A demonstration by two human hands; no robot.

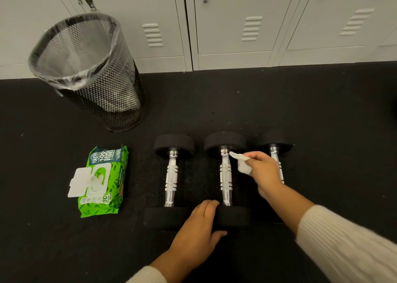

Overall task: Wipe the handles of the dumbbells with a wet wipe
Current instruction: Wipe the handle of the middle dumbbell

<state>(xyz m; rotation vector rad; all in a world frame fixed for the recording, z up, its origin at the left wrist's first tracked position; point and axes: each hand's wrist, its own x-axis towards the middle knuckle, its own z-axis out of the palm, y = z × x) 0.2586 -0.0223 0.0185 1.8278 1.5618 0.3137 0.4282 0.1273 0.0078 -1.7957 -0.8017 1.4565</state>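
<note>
Three dumbbells with black ends and chrome handles lie side by side on the black floor: the left dumbbell [171, 176], the middle dumbbell [226, 178] and the right dumbbell [275, 154]. My right hand [263, 173] pinches a crumpled white wet wipe [242, 163] just right of the middle handle's far end, and it hides most of the right handle. My left hand [198, 231] grips the near black end of the middle dumbbell.
A green wet-wipe pack [105, 180] with its white flap open lies left of the dumbbells. A black mesh bin [90, 72] with a clear liner stands at the back left. Grey lockers [236, 25] line the wall behind.
</note>
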